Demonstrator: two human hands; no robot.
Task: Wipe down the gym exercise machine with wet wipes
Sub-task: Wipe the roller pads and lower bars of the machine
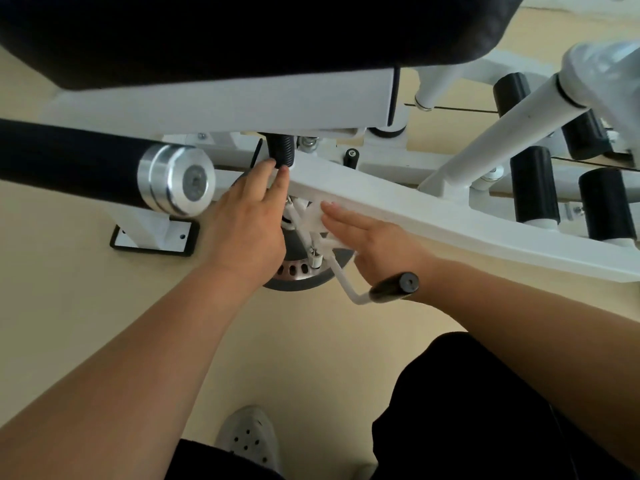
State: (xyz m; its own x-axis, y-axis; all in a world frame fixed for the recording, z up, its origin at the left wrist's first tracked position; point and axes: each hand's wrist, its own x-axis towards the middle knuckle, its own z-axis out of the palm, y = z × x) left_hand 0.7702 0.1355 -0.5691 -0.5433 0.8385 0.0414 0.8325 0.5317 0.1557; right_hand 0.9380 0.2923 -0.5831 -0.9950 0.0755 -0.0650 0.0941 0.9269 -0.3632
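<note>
— Sprawling across the top half of the view, the gym machine (pixel 242 109) is standing on the pale floor (pixel 86 289), with its big black pad (pixel 242 29) looming over everything. What are you seeing lower down?
— The black foam roller (pixel 69 157) is jutting in from the left, and the white slanted beam (pixel 450 213) is running off to the right. Both hands are meeting at that beam's near end.
— And the hands themselves?
— The left hand (pixel 242 226) is reaching in with straight fingers, its tips touching the black ribbed spring (pixel 282 150); it is gripping nothing. The right hand (pixel 374 237) is lying flat, fingers straight, pressing on the beam's side just above the black-gripped lever (pixel 394 286). Something white is sitting under those fingers, but I am not managing to tell a wipe from the frame.
</note>
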